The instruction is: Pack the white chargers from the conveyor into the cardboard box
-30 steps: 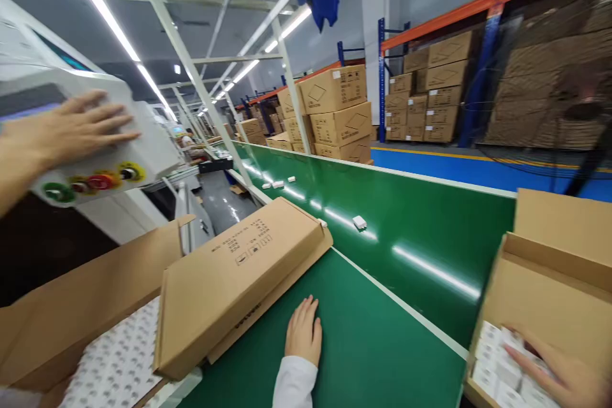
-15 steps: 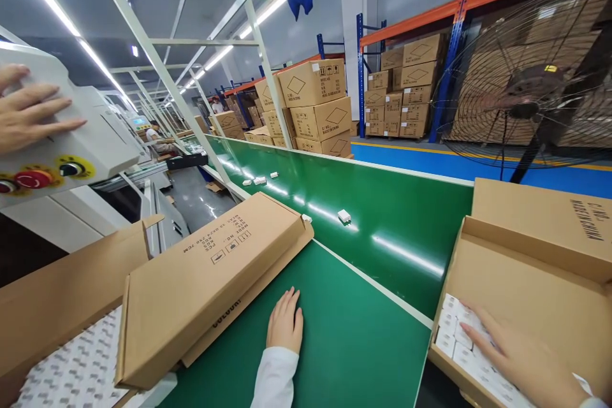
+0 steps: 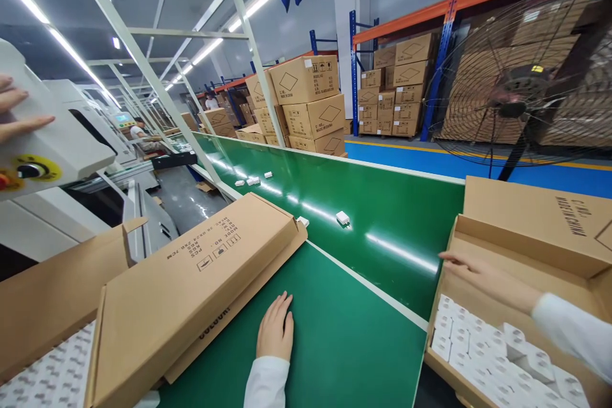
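Observation:
My left hand [image 3: 276, 328] rests on the green tabletop [image 3: 329, 331], fingers stretched out and nothing in them. At the right, my right hand [image 3: 482, 274] reaches over an open cardboard box [image 3: 452, 325] toward the belt, its fingers extended and no object visible in them. White plug adapters [image 3: 471, 338] stand packed in rows in the near part of that box, a few of them uneven. On the green conveyor belt [image 3: 406, 210] lies a single white plug adapter [image 3: 343, 218] with its prongs showing.
A closed carton [image 3: 201, 280] slants across the left, partly over another box of white adapters [image 3: 52, 363]. More white pieces [image 3: 253, 181] lie farther up the belt. Another person's hand [image 3: 19, 108] touches a white machine [image 3: 62, 134]. A wire fan [image 3: 516, 89] stands behind.
My right hand has risen from the packed adapters toward the box's far left edge, uncovering the rows. My left hand stays flat. The view has shifted slightly to the right.

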Motion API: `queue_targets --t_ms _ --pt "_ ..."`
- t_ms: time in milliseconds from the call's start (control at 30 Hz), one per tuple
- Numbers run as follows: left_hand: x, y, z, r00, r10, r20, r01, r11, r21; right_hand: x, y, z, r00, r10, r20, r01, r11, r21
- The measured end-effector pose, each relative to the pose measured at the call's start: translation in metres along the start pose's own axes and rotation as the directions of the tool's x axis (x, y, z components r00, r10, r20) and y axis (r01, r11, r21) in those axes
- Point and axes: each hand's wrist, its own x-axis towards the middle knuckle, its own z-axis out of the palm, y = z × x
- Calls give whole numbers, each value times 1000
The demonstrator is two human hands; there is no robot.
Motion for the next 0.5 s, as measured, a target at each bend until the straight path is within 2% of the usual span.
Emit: queue_targets --t_ms 67,133,267,400,500 --pt "1 0 -1 998 -67 0 67 997 -43 45 -18 -5 1000 -22 21 21 1000 14" --pt "2 1 -3 989 -147 -13 146 987 -72 93 -32 8 1000 -5 5 5 1000 -4" --pt "1 3 -4 976 -214 -40 209 972 -104 168 -58 68 998 52 -28 -55 995 -82" --pt "0 -5 4 973 -213 -91 202 972 -123 198 -90 128 996 38 -86 -49 990 -130" --pt "1 -18 10 977 -160 -143 142 981 -129 203 -108 155 989 10 -144 -28 992 -121"
